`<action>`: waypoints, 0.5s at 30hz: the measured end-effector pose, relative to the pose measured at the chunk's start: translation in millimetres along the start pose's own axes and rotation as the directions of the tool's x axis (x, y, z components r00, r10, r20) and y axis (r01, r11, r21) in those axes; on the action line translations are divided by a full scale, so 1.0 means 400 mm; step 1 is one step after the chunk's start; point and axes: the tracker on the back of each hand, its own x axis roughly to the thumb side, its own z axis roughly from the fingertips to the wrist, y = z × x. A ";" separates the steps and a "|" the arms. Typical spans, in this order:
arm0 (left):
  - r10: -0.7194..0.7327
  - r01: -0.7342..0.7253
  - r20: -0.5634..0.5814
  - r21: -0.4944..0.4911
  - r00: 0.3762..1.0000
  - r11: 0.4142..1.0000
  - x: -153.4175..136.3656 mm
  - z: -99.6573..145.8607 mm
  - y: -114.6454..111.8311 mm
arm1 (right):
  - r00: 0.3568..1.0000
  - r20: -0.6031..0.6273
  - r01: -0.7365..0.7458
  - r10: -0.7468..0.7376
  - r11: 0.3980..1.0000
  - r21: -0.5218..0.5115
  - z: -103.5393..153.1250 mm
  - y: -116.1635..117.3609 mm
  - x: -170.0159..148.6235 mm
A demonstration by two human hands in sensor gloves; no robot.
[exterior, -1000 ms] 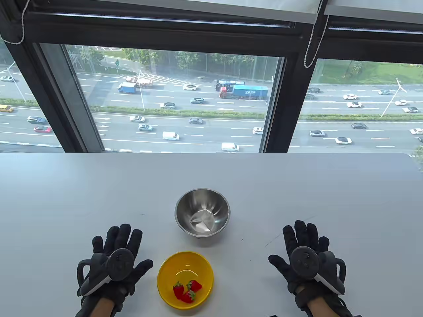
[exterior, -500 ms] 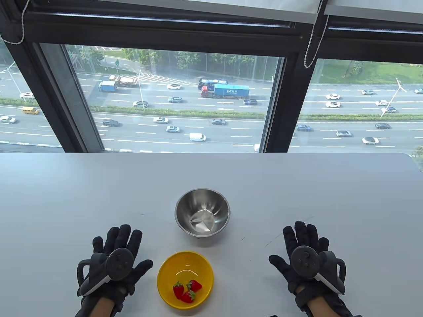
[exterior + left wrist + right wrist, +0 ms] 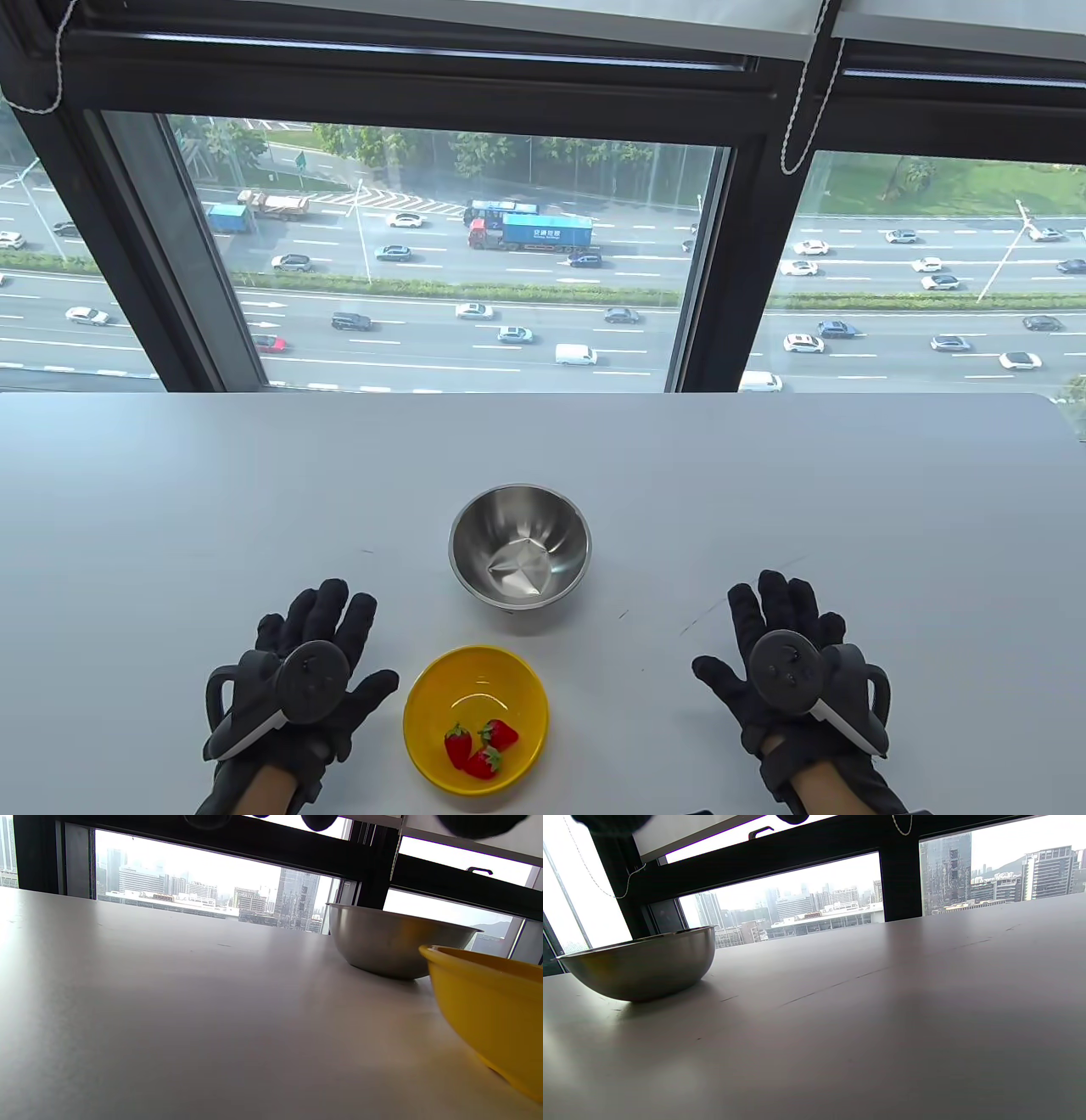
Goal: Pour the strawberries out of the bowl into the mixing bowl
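Note:
A yellow bowl [image 3: 475, 720] with three red strawberries [image 3: 475, 747] stands near the table's front edge. It also shows at the right of the left wrist view [image 3: 488, 1010]. An empty steel mixing bowl [image 3: 519, 548] stands just behind it, and shows in the left wrist view [image 3: 394, 942] and the right wrist view [image 3: 640, 963]. My left hand [image 3: 310, 671] lies flat on the table, fingers spread, just left of the yellow bowl and apart from it. My right hand [image 3: 785, 658] lies flat, fingers spread, well to the right. Both hands hold nothing.
The white table [image 3: 212, 509] runs back to a large window with dark frames. Faint scratch marks lie on the table right of the mixing bowl. Blind cords hang at the window's top corners.
My left hand has shifted a little to the right, toward the yellow bowl. The right hand and both bowls have not moved.

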 end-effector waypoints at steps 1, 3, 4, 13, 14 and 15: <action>-0.004 0.004 0.009 0.003 1.000 1.000 0.004 0.000 0.000 | 1.000 0.000 -0.001 0.001 1.000 0.002 0.000 0.000 0.000; -0.010 0.010 0.030 0.012 1.000 1.000 0.012 0.000 0.000 | 1.000 0.001 -0.001 0.001 1.000 0.008 0.000 0.001 0.001; -0.006 0.006 0.037 0.013 0.999 1.000 0.015 0.000 0.000 | 1.000 0.001 -0.001 0.001 1.000 0.012 0.000 0.001 0.001; -0.013 0.015 0.093 -0.022 0.996 1.000 0.041 -0.003 -0.015 | 1.000 0.000 0.011 -0.011 1.000 0.019 0.000 0.002 -0.001; -0.014 0.017 0.098 -0.028 0.995 0.999 0.046 -0.003 -0.017 | 1.000 0.000 0.010 -0.010 1.000 0.022 0.000 0.002 -0.002; -0.015 0.019 0.103 -0.034 0.995 0.999 0.048 -0.003 -0.018 | 1.000 0.000 0.010 -0.010 1.000 0.025 0.000 0.002 -0.001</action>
